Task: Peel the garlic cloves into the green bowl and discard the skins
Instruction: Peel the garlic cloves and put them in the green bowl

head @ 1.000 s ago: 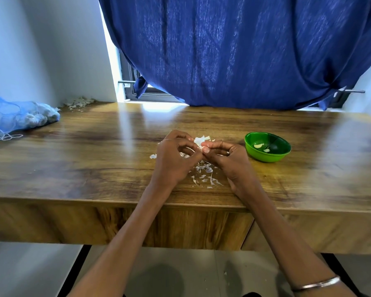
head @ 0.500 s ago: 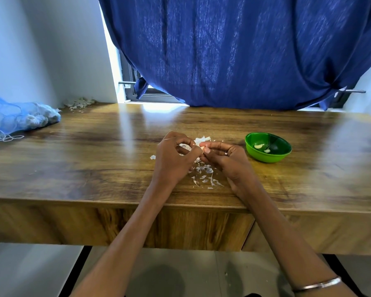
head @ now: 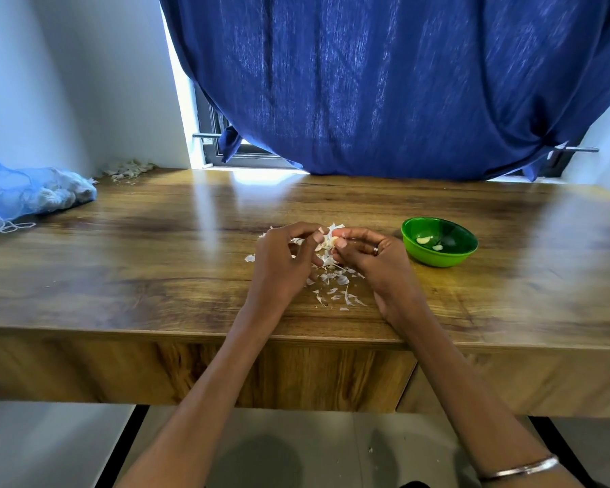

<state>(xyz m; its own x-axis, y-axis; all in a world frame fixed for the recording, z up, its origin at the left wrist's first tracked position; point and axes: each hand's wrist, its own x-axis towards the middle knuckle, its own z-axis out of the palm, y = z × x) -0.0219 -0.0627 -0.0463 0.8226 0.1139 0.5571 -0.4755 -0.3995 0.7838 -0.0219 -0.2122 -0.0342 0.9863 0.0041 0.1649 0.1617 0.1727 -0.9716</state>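
A partly skinned garlic clove (head: 328, 241) is pinched between the left hand (head: 282, 262) and right hand (head: 370, 258) above the counter (head: 155, 276). Two peeled cloves (head: 424, 239) are seen in the green bowl (head: 439, 257). Loose skins (head: 335, 287) are not yet discarded; more peeling likely remains.
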